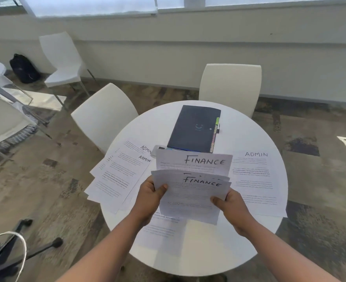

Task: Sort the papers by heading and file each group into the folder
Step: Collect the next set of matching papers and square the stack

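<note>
We hold a small sheaf of FINANCE papers [190,198] just above the near half of a round white bench [208,251], our left hand [147,195] pinching its left edge, thumb on top, and our right hand [228,202] gripping the right edge likewise. The sheets are fanned and uneven, so a loose one could slip from the pinch and land among the wrong group. One more FINANCE sheet [194,161] lies flat just beyond the sheaf, easy to leave behind. ADMIN papers sit in two places, a splayed pile [117,174] overhanging the bench's left rim, which a brushing arm could send to the floor, and another set [255,180] at the right; they could be filed as separate groups by mistake. The dark folder [194,129] lies closed at the far side, coloured tabs along its right edge. White chairs [105,115] ring the bench on patterned carpet; a black backpack [23,68] rests by the window wall.
</note>
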The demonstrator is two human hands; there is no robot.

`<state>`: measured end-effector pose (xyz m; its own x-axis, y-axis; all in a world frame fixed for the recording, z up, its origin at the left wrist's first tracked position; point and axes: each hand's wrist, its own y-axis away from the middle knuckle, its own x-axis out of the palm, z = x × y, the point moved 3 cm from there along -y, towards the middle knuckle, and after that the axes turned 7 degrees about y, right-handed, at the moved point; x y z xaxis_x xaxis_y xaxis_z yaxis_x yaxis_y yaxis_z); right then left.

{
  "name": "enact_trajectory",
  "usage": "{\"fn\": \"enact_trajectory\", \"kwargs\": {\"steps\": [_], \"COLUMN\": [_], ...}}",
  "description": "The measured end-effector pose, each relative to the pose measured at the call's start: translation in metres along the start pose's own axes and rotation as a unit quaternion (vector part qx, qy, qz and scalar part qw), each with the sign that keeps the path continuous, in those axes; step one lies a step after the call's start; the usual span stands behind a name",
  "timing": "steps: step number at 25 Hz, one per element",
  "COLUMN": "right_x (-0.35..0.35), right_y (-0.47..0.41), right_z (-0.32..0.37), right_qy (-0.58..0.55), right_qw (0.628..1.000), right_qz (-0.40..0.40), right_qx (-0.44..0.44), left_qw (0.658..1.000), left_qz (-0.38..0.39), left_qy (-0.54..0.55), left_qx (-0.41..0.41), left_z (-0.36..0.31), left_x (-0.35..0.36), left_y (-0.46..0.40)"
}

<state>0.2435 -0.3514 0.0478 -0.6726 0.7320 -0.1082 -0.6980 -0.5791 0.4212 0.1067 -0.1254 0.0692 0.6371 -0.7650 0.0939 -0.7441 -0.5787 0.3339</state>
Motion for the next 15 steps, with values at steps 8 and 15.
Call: {"fn": "enact_trajectory", "kwargs": {"steps": [8, 15], "right_x": [-0.002, 0.000], "right_y": [0.001, 0.009], "right_z": [-0.001, -0.012], "right_qy": [0.033, 0.070], "right_qw": [0.999, 0.997], "right_qz": [-0.011, -0.005], "right_qx": [-0.015, -0.023], "left_qw": [0.999, 0.998], "left_qz": [-0.047, -0.010], "left_qy": [-0.001, -0.067], "left_qx": [0.008, -0.009], "left_z": [0.005, 0.026], "left_x": [0.004, 0.006], "left_y": [0.016, 0.029]}}
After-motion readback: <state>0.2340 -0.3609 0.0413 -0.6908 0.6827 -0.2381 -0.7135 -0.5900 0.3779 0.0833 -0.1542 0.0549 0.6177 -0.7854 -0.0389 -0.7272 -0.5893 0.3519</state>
